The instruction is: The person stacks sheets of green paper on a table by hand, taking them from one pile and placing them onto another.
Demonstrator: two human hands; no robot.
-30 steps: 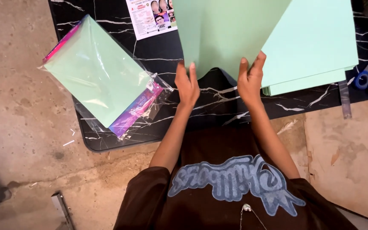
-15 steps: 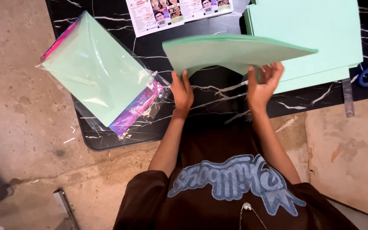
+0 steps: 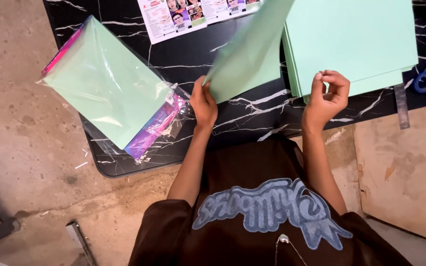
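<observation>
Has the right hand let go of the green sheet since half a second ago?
Yes. The right hand is off the green sheet, now by the paper stack.

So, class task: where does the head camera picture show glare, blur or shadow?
Head view: glare streaks the clear plastic packet of coloured paper; the lifted green sheet held by the left hand looks slightly motion-blurred; the right hand is sharp, fingers curled, holding nothing; light is soft and even, with faint shadow under the green stack on the black marbled table.

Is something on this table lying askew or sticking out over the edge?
Yes. The plastic packet of green paper lies diagonally, and its corner overhangs the black table edge at the left. The left hand holds one green sheet tilted up.
</observation>
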